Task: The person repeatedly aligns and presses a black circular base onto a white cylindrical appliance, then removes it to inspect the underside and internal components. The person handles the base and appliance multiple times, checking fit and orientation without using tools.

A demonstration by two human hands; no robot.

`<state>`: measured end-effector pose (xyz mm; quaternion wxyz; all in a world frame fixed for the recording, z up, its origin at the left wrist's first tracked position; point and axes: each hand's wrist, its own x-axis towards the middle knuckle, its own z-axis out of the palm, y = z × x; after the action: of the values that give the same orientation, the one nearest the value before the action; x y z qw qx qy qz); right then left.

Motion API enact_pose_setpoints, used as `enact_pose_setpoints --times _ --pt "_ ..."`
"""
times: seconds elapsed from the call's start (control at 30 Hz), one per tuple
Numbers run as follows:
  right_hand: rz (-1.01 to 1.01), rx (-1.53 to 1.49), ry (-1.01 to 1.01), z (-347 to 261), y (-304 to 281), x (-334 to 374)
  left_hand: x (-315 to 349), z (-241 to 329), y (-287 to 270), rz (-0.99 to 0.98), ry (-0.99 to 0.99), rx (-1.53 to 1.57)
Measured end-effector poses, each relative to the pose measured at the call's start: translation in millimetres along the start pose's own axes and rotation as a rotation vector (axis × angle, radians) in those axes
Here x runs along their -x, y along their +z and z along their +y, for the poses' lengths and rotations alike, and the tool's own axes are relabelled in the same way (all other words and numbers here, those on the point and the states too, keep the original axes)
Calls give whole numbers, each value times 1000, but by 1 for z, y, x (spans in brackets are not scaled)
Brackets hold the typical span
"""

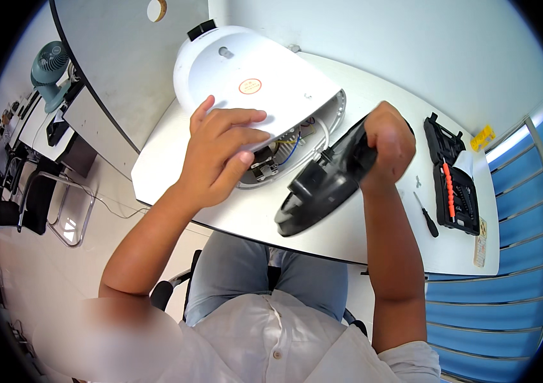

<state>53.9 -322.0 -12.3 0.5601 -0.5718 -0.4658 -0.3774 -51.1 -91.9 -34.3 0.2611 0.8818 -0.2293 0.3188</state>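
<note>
A large white appliance housing (278,80) lies on the white table, its near end uncovered so that wires and electrical parts (287,148) show inside. My left hand (217,150) is over the housing's near left edge, fingers spread and gripping nothing; whether the fingertips touch the shell is hard to tell. In my right hand (390,143) is a glossy black plastic cover (319,201), held tilted by its upper right end, just right of the exposed interior. A pale cable (324,133) runs between the housing and the black cover.
On the table's right are a black-handled screwdriver (429,221), a few small screws (418,181), an unfolded black tool case (439,137) with an orange-red tool (448,191), and a yellow object (483,137). Metal railing (520,217) borders that side. A grey partition (124,64) stands left.
</note>
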Motion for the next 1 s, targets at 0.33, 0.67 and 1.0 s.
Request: enact_pose_setpoints --times 0.33,0.67,1.0 --pt "-126 -217 56 7 -32 26 14 -20 -13 -30 124 145" --pt "-264 110 -92 -7 -46 40 26 -31 -16 -56 180 -74" --pt "46 -297 515 -48 -24 73 54 -36 23 175 103 -150"
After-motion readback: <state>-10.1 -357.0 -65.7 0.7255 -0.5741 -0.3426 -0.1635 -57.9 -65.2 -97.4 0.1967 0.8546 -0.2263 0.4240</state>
